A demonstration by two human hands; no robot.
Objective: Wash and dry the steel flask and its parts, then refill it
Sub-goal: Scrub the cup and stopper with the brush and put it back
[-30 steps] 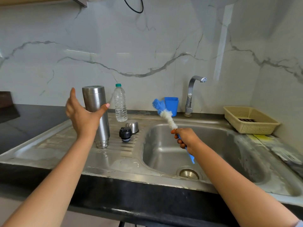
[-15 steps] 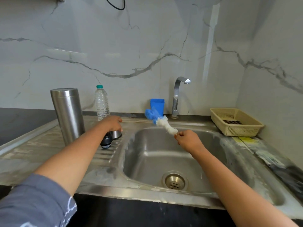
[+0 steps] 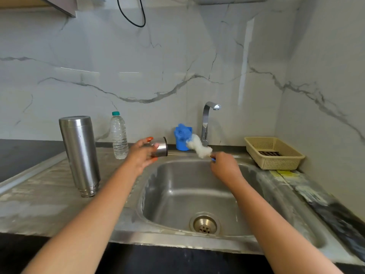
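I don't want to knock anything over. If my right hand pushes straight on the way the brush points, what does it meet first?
Probably the blue cup: the brush in your right hand aims up-left and its tip overlaps it. Depth is unclear; the steel cap in your left hand lies just left.

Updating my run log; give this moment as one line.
left hand: holds steel cup | right hand: holds brush | flask: standing on drainboard | tap: off
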